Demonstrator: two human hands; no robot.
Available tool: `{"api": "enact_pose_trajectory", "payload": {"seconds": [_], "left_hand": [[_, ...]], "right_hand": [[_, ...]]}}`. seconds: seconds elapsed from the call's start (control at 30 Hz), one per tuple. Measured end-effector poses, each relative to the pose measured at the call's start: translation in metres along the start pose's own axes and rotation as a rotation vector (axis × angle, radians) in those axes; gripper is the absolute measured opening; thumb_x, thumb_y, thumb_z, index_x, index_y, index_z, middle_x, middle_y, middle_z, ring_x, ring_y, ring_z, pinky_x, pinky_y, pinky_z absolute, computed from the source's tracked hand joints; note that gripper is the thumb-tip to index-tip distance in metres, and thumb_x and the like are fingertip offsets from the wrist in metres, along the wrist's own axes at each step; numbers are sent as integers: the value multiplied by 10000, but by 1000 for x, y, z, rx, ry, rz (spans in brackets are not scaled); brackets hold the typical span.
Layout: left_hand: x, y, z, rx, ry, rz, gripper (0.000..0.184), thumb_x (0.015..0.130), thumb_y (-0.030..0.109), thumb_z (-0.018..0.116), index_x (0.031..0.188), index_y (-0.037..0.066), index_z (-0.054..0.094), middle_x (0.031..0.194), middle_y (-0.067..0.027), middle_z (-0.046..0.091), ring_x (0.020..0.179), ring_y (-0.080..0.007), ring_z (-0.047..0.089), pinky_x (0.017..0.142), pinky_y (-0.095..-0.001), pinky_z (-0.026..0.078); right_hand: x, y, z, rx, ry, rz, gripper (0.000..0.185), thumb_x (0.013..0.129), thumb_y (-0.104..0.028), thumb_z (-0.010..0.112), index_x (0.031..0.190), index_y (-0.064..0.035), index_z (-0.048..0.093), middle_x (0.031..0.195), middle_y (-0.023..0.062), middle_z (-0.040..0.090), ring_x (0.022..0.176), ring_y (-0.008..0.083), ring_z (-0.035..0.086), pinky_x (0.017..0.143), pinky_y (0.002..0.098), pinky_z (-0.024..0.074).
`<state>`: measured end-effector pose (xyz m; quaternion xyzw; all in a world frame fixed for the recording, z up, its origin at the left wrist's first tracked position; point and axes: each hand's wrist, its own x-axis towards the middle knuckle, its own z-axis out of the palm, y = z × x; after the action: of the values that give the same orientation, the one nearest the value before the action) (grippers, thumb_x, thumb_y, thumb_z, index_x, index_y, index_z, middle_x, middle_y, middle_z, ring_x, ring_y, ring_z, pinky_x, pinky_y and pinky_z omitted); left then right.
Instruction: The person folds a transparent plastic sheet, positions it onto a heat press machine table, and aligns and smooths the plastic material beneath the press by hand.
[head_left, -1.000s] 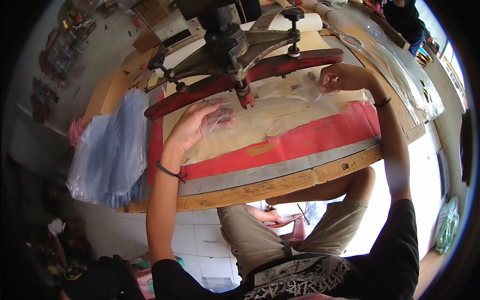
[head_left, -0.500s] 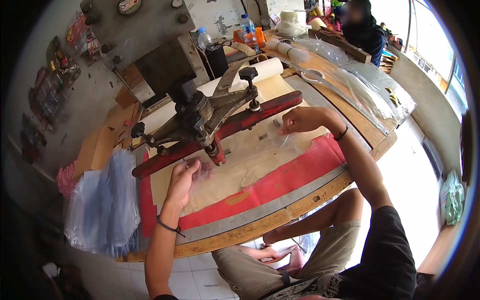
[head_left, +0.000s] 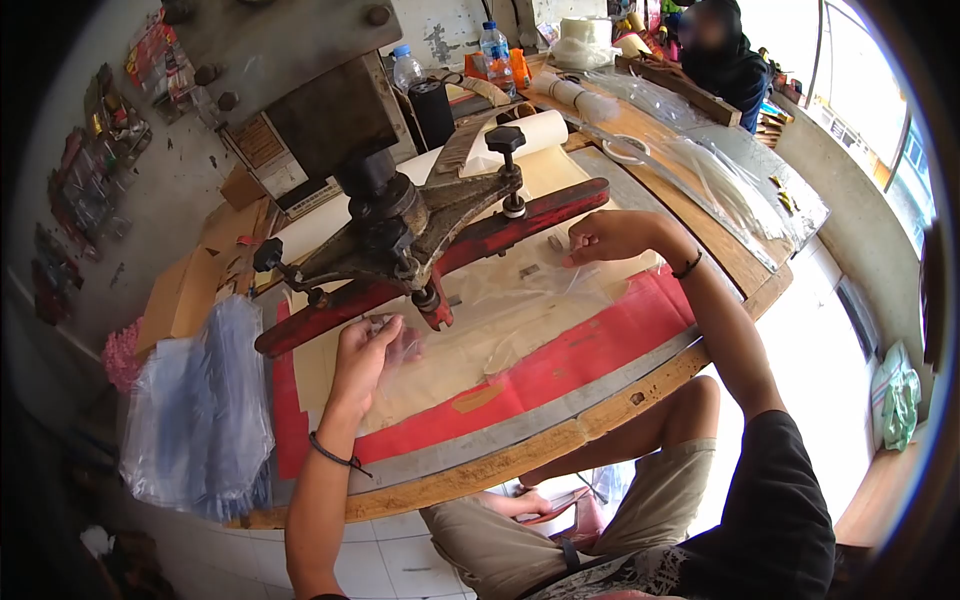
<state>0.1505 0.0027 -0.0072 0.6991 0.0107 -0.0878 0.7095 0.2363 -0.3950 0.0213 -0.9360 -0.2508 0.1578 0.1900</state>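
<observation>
My left hand (head_left: 368, 350) is closed on one end of a clear plastic sheet (head_left: 470, 312), just below the left part of a red press bar (head_left: 470, 262). At the bar's right end my right hand (head_left: 612, 238) is closed, with its fingers curled at the sheet's other end. Between the hands the sheet stretches low over cream paper (head_left: 420, 375), partly under the bar. A red mat (head_left: 560, 345) lies beneath the paper. The bar hangs from a metal bracket (head_left: 430, 222) with black knobs.
Stacked bluish plastic sleeves (head_left: 200, 410) hang over the table's left edge beside a cardboard box (head_left: 185, 290). A paper roll (head_left: 520, 145), water bottles (head_left: 495, 55), a tape roll (head_left: 627, 150) and a long metal ruler (head_left: 690, 205) are farther back. Another person (head_left: 720, 60) sits at the far right.
The view has shifted slightly. My hands stay at either side of the bar, still at the plastic sheet, with only slight movement. The sheet between them shows slightly different folds and glints.
</observation>
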Motion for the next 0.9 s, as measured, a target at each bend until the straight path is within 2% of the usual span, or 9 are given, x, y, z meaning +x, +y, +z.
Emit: {"api": "enact_pose_trajectory", "payload": {"seconds": [0.13, 0.23, 0.33, 0.43, 0.57, 0.63, 0.7, 0.83, 0.9], "left_hand": [[1, 0, -6, -128, -92, -57, 423, 999, 301, 432, 1193, -54, 555, 959, -191, 682, 857, -286, 693, 761, -413, 587], [2, 3, -15, -133, -199, -68, 545, 967, 317, 308, 1314, -60, 493, 1031, -223, 680, 890, -317, 687, 833, -431, 567], [2, 6, -18, -172, -196, -140, 577, 937, 291, 304, 1367, -60, 460, 1112, -250, 666, 942, -327, 682, 895, -429, 544], [7, 5, -30, -277, -342, -134, 587, 902, 247, 328, 1388, -61, 443, 1162, -263, 650, 982, -343, 675, 912, -425, 536], [8, 9, -32, -272, -372, -131, 565, 932, 249, 322, 1386, -62, 448, 1208, -265, 634, 994, -352, 676, 901, -411, 542], [8, 6, -33, -247, -349, -140, 549, 948, 247, 317, 1380, -61, 459, 1213, -262, 633, 992, -352, 678, 893, -401, 545], [7, 7, -34, -215, -359, -130, 540, 957, 246, 314, 1377, -59, 466, 1219, -261, 630, 992, -353, 679, 882, -396, 550], [6, 8, -31, -188, -358, -132, 541, 975, 268, 308, 1374, -59, 471, 1228, -260, 626, 1004, -354, 677, 865, -388, 557], [7, 9, -37, -284, -472, -153, 541, 990, 285, 318, 1377, -63, 465, 1232, -263, 622, 1024, -358, 671, 873, -386, 556]], "right_hand": [[0, -2, -2, -31, -2, 28, 551, 906, -589, 595, 917, -43, 665, 879, 87, 668, 812, 196, 594, 752, 351, 469], [-4, -9, -4, -38, -6, 47, 546, 911, -587, 591, 894, -45, 656, 845, 80, 649, 787, 188, 571, 743, 345, 459], [-7, -13, -3, -34, 22, 26, 520, 927, -553, 591, 896, -38, 653, 827, 81, 651, 777, 178, 580, 727, 343, 465], [-6, -9, -3, -23, 24, 13, 493, 935, -527, 599, 891, -38, 650, 796, 70, 644, 753, 166, 572, 709, 340, 466], [-7, -7, -4, 4, 15, -15, 475, 935, -515, 606, 876, -46, 645, 763, 54, 633, 719, 156, 546, 694, 332, 460], [-2, -1, -1, 44, -2, -77, 437, 934, -468, 634, 858, -37, 628, 741, 51, 606, 723, 122, 518, 684, 322, 450], [-6, -13, -5, 38, -19, 56, 427, 937, -451, 638, 848, -33, 620, 742, 50, 602, 729, 121, 514, 685, 323, 447], [-3, 3, 0, 48, 23, -60, 454, 935, -484, 623, 851, -38, 626, 756, 47, 606, 733, 144, 526, 692, 332, 450], [-4, 1, 0, 44, 37, -55, 487, 923, -532, 614, 877, -49, 653, 768, 42, 617, 728, 172, 545, 701, 345, 460]]}}
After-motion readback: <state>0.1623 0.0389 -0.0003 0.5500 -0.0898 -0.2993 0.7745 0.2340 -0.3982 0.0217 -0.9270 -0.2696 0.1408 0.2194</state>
